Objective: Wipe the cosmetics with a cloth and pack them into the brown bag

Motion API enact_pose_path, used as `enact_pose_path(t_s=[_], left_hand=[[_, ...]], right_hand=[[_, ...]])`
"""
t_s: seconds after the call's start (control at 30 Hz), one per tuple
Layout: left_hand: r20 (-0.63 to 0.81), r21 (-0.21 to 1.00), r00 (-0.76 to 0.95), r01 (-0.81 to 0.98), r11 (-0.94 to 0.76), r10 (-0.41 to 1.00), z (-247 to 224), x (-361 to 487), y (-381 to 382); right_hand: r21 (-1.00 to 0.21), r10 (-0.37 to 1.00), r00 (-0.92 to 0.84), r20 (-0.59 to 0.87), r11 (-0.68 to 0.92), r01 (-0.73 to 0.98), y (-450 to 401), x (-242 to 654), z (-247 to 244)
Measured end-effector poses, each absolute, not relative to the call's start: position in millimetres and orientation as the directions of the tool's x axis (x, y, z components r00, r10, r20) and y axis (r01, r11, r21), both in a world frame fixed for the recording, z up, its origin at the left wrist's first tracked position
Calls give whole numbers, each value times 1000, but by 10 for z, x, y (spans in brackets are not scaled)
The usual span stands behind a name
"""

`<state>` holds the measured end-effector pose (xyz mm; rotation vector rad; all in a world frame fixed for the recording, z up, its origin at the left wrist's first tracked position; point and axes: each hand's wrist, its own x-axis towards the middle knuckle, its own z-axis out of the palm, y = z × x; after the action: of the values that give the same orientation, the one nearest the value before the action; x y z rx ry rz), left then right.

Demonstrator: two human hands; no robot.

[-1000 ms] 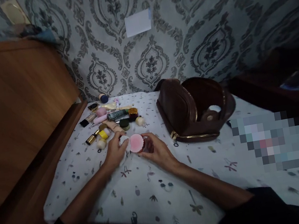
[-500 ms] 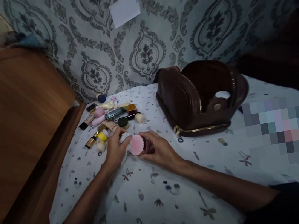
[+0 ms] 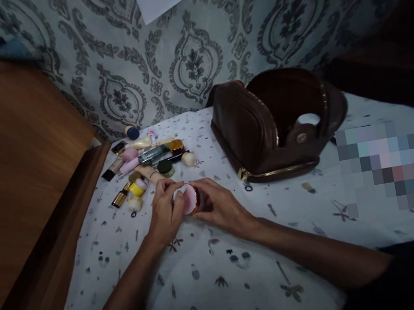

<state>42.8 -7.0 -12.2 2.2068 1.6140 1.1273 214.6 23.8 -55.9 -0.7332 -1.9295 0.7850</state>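
Observation:
My right hand [image 3: 221,205] is closed around the side of a small reddish jar [image 3: 200,198], tilted so its round pink lid [image 3: 189,199] faces left and up. A crumpled white tissue [image 3: 177,194] is in my left hand [image 3: 166,209], whose fingers are closed and pressed to the lid's left edge. Most of the tissue is hidden behind the fingers. Beyond my left hand lie cosmetics: a yellow-banded bottle [image 3: 135,189], a dark-lidded jar [image 3: 165,168], a cream-lidded jar [image 3: 189,158], an amber-lidded jar [image 3: 176,146] and a pink tube [image 3: 129,166].
An open brown zip bag [image 3: 242,128] stands at the back right, with a white round item [image 3: 308,119] inside. A wooden panel [image 3: 20,154] borders the patterned white cloth [image 3: 216,259] on the left. Behind is a papered wall; a blurred-out patch covers the right.
My left thumb and fingers have moved right, onto the pink lid's edge with the tissue. The right hand keeps its hold on the jar. The camera view has shifted slightly.

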Motion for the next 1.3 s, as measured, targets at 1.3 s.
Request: enact_pose_path(t_s=[1.3], left_hand=[[336,655,591,412,-633,733,134,243,-49]], right_hand=[[-818,789,-414,455,554,156,228,2142,-566]])
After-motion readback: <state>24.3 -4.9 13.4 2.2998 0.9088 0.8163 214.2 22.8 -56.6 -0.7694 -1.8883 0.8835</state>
